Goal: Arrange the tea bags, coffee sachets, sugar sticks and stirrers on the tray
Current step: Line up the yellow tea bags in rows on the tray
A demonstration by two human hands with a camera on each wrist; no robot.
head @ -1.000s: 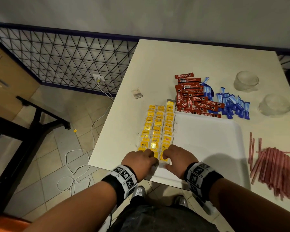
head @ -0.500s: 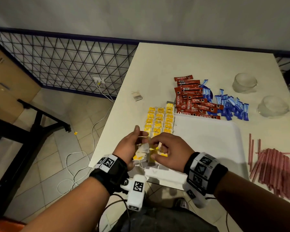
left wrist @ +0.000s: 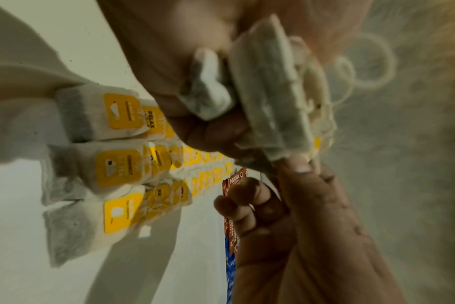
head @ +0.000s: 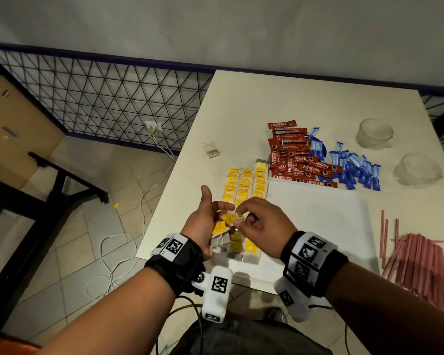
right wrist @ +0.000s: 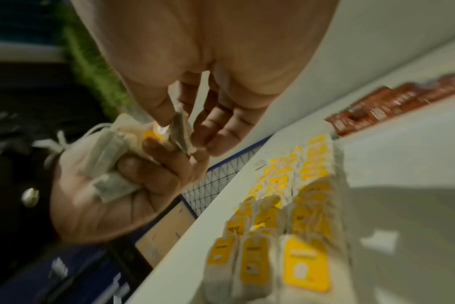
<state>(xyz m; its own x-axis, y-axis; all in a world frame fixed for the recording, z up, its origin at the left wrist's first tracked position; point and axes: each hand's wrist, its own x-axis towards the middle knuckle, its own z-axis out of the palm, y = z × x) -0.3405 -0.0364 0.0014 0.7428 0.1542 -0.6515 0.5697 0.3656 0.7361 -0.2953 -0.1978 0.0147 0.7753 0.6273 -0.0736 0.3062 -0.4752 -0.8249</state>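
Observation:
My left hand (head: 210, 216) grips a small bunch of tea bags (left wrist: 268, 92) above the near left corner of the white tray (head: 318, 216). My right hand (head: 246, 213) meets it from the right. Its thumb and fingers pinch one tea bag (right wrist: 181, 129) at the top of the bunch, among tangled strings. Three rows of yellow-tagged tea bags (head: 244, 183) lie along the tray's left side. Red coffee sachets (head: 292, 160) and blue sugar sticks (head: 354, 170) lie in heaps beyond the tray's far edge. Pink stirrers (head: 420, 260) lie in a loose pile to the right of the tray.
Two upturned glass cups (head: 374, 133) (head: 418, 170) stand at the table's far right. A lone tea bag (head: 211, 150) lies near the table's left edge. The floor, with white cables (head: 118, 252), drops away on the left below a black mesh fence.
Both hands have lifted from the near end of the tea bag rows. The left hand has taken up a bunch of tea bags, and the right hand now pinches one of them.

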